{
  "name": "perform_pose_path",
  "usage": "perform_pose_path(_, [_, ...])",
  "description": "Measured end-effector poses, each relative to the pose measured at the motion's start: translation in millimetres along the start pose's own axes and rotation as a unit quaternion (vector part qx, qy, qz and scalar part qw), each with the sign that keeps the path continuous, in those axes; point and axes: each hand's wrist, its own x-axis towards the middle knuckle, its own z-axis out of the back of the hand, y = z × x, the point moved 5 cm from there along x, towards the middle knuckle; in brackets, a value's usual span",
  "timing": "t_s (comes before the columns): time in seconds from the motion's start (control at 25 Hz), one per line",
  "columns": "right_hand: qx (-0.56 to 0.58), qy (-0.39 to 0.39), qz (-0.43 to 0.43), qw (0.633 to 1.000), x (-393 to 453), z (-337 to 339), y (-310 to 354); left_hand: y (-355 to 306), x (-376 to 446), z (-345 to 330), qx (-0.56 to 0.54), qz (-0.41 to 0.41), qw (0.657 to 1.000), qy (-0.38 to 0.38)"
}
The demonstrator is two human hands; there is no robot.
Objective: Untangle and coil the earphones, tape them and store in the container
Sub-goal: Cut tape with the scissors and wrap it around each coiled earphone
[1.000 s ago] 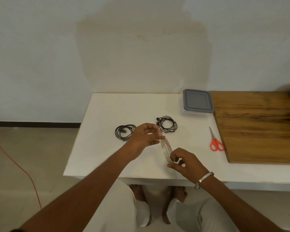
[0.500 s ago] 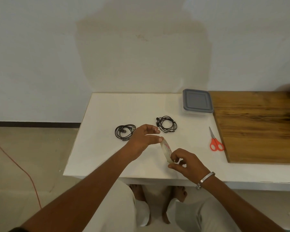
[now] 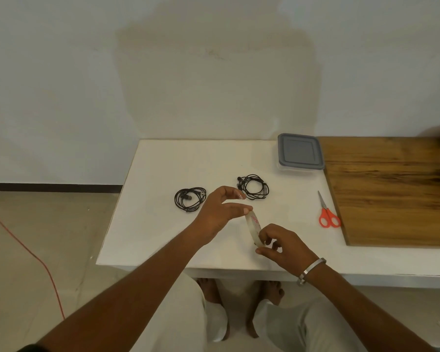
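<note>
Two coils of black earphones lie on the white table (image 3: 163,224), well apart from each other: the left coil (image 3: 190,199) sits near the left hand's wrist side, and the right coil (image 3: 253,186) lies just beyond that hand's fingertips. Both hands hold a roll of clear tape (image 3: 254,228) above the table, between the coils and the table's near edge. The right hand (image 3: 282,246) pinches the lower part of the roll, its fingers curled round the rim; a metal bangle (image 3: 311,270) circles that wrist. The left hand (image 3: 220,212) is half curled, with its thumb tip pressed against the upper edge of the roll and its other fingers arched above, apart from the tape; whether they grip a loose end of tape cannot be told. Red lettering shows on the roll's inner face.

At the far right of the table stands a clear container (image 3: 300,154) with a grey lid closed on it, touching the edge of a wooden board (image 3: 391,189). Red-handled scissors (image 3: 327,212) lie closed on the table just beside the board's left edge, blades pointing away from the person. An orange cable (image 3: 23,245) runs across the floor at the left. Bare feet show beneath the table.
</note>
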Motion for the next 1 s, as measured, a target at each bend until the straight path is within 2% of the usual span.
perform_pose_path(0.16, [0.011,0.001,0.0,1.0,-0.1,0.4,-0.6,-0.5,0.9,-1.1,0.033,-0.005,0.999,-0.029])
perform_pose_path(0.32, [0.031,0.007,0.0,0.999,-3.0,-1.7,2.2,0.6,-4.3,-3.7,-0.01,-0.018,0.999,-0.043])
perform_pose_path(0.52, [0.04,0.01,0.003,0.999,-3.7,-1.9,2.9,9.2,-4.5,-5.9,-0.012,-0.006,0.997,-0.071])
perform_pose_path(0.76, [0.043,0.018,0.004,0.999,-5.8,-4.0,1.3,11.2,-5.4,-8.6,-0.011,0.005,0.999,-0.043])
perform_pose_path(1.0, [0.053,0.008,0.006,0.999,-6.8,-4.2,2.2,7.8,-9.1,-12.6,0.004,-0.019,0.999,0.035])
